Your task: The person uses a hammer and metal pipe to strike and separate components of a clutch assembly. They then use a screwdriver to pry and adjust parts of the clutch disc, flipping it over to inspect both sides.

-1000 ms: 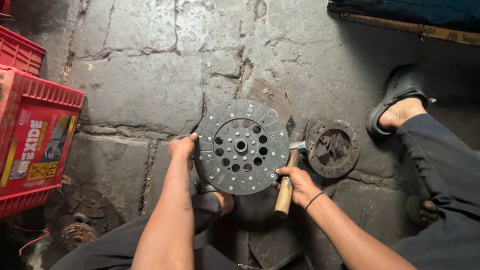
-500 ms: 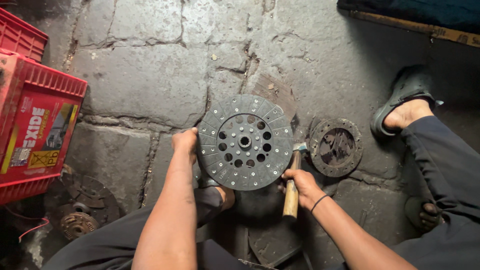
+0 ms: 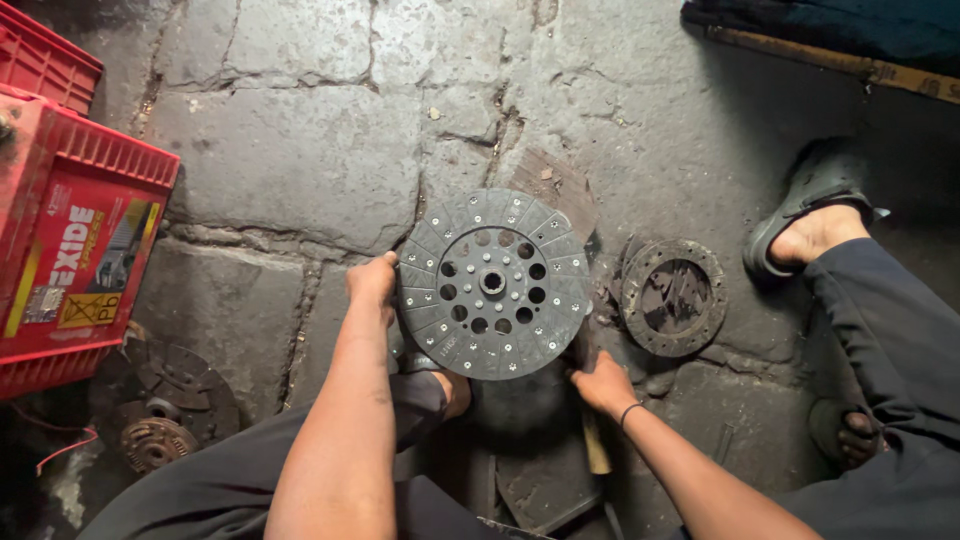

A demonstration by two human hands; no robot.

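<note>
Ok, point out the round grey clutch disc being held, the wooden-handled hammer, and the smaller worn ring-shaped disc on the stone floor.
Round grey clutch disc [image 3: 492, 284]: head view, on the central hub.
Wooden-handled hammer [image 3: 597, 450]: head view, on the handle below the right hand.
Smaller worn ring-shaped disc [image 3: 672, 297]: head view, on its dark centre.

A rough vehicle-repair workshop, worked at floor level.

A cracked, oil-stained stone floor [image 3: 300, 170] carries a clutch disc [image 3: 492, 284], a worn clutch ring [image 3: 672, 297], rusty clutch parts [image 3: 160, 415] and a red car battery [image 3: 75, 250].
</note>
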